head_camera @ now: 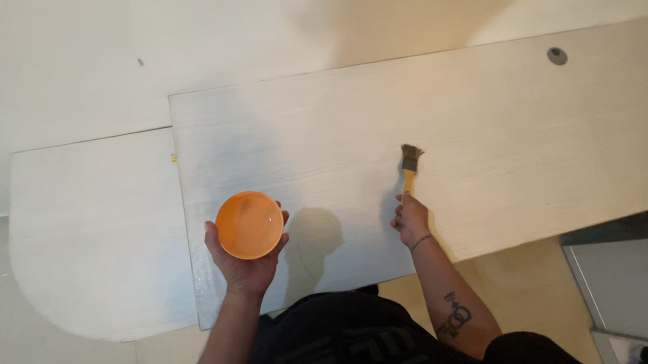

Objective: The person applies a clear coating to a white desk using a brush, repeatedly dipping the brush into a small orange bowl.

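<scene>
Brushing desk (465,152): right hand (412,220) closed on brush (409,162), bristles on surface just beyond knuckles. Left hand (246,262) cups orange bowl (250,225) from beneath. Suggest long even strokes along grain, bowl level.

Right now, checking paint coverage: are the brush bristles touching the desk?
Cannot tell. In the head view the brush bristles overlap the desk, with no contact or gap visible.

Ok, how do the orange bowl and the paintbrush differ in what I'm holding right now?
The orange bowl is round, bright and cupped from below in the left hand, above the desk. The paintbrush is slim, with a wooden handle and dark bristles, pinched by the right hand with bristles toward the desk. Both are held, one per hand.
</scene>
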